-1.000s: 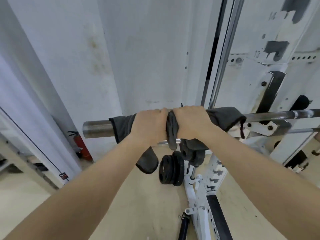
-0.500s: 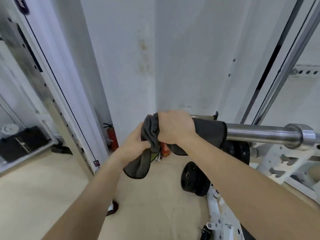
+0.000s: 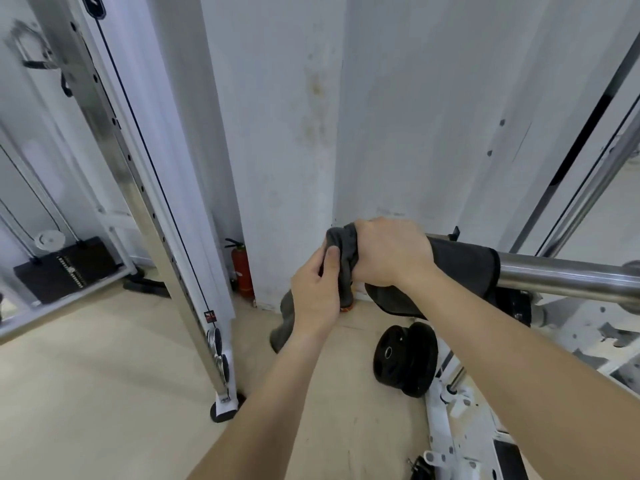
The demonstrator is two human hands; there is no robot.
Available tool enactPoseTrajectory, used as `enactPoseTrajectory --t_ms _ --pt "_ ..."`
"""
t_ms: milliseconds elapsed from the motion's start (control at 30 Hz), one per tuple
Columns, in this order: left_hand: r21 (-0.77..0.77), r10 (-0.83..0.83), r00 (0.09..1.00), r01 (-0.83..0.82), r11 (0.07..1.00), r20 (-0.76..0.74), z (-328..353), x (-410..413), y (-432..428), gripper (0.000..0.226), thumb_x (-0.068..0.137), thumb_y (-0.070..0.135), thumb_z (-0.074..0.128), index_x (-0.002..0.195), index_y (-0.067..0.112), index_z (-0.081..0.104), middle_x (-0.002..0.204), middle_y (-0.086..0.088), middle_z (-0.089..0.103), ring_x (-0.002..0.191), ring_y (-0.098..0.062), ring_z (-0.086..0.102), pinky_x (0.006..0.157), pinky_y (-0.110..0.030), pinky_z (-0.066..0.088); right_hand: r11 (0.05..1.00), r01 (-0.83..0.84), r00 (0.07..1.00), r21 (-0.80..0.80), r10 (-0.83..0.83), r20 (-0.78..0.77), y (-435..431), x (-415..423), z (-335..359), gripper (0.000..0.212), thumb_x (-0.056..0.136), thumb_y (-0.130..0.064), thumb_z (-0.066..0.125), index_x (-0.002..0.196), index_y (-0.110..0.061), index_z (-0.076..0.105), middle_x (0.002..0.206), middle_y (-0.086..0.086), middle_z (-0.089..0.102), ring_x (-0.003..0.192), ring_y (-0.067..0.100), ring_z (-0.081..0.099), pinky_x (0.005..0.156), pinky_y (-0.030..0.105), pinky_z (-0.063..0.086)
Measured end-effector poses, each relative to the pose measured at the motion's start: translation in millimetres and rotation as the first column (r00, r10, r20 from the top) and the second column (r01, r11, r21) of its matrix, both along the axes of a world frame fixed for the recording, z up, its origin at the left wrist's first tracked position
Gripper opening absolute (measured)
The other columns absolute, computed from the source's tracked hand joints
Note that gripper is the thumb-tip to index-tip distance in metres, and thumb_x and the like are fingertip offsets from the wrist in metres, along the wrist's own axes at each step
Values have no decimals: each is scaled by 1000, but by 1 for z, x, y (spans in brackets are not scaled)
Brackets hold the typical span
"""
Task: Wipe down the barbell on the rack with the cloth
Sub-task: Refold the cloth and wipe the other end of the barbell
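A steel barbell (image 3: 561, 277) runs in from the right edge at mid height; its left end is wrapped in a dark grey cloth (image 3: 464, 268). My right hand (image 3: 389, 252) is closed over the cloth on the very end of the bar. Just below and left of it, my left hand (image 3: 317, 294) grips the bunched cloth that hangs off the bar's tip, thumb on top. A loose tail of cloth dangles under my left wrist. The bar's end itself is hidden by cloth and hands.
A white rack frame (image 3: 460, 410) with black weight plates (image 3: 403, 358) stands low on the right. A cable machine upright (image 3: 156, 216) rises on the left, with its weight stack (image 3: 65, 268) behind. A red fire extinguisher (image 3: 240, 268) stands by the white wall.
Both hands have slid the cloth leftward along the sleeve to the bar's end. My left hand came off the bar and now holds the hanging cloth below the tip.
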State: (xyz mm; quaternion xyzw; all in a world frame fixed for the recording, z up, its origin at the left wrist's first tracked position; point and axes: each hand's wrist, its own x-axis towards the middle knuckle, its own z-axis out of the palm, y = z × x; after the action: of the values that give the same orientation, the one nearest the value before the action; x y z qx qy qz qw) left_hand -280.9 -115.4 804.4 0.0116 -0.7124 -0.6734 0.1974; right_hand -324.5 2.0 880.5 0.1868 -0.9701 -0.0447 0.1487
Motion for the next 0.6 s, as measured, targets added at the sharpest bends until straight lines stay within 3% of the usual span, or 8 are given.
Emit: enactPoseTrajectory --t_ms 67,200,300,367,400,467,533,600 --pt "10 15 1000 -15 1000 -23 -5 7 -3 23 104 24 52 99 20 73 83 7 72 80 -7 64 75 -27 50 1000 -2 1000 5 2 -14 0 2 1 25 76 -48 56 87 -25 57 71 -7 59 63 21 60 59 32 50" --pt "182 -25 999 30 983 -27 9 6 2 33 103 16 53 135 19 64 124 9 70 118 -3 62 103 -25 49 1000 -8 1000 17 8 21 0 3 5 27 78 -50 51 85 -25 57 70 -7 60 62 19 60 59 31 49" --pt "131 -46 999 46 990 -10 14 -2 6 36 106 25 47 140 24 57 132 17 63 124 3 55 108 -22 44 1000 -11 999 10 11 31 0 1 6 30 77 -52 49 86 -25 58 68 -7 59 59 18 59 59 32 51" --pt "87 -56 998 56 995 2 10 -7 3 32 106 33 46 124 24 70 115 14 72 108 -2 63 97 -26 52 1000 -5 1000 6 5 27 -1 0 4 31 76 -53 50 88 -26 59 68 -8 59 59 18 59 58 31 51" --pt "75 -58 998 57 996 15 8 -6 0 31 105 35 46 103 24 75 93 15 73 89 -3 64 82 -26 53 1000 -6 1000 3 6 27 -1 -1 3 31 76 -53 50 89 -26 59 68 -7 60 60 19 59 59 32 51" --pt "44 -66 997 65 997 26 3 1 -6 37 103 37 49 76 19 67 67 4 61 68 -7 51 66 -28 43 1000 -4 1000 7 3 31 0 0 4 31 76 -52 50 89 -26 60 69 -7 61 62 21 61 62 33 52" --pt "78 -99 995 98 992 15 3 7 -12 33 101 34 53 87 11 71 81 -17 68 76 -12 55 73 -34 46 1000 -1 999 14 1 32 0 0 4 31 77 -53 50 90 -26 60 71 -6 62 64 22 62 62 33 51" --pt "197 -129 992 124 973 12 9 8 -11 22 102 24 56 97 20 77 96 -13 75 88 -14 65 83 -34 54 1000 4 1000 15 -4 25 0 0 4 34 77 -55 50 92 -27 60 72 -7 62 65 22 62 62 32 51"
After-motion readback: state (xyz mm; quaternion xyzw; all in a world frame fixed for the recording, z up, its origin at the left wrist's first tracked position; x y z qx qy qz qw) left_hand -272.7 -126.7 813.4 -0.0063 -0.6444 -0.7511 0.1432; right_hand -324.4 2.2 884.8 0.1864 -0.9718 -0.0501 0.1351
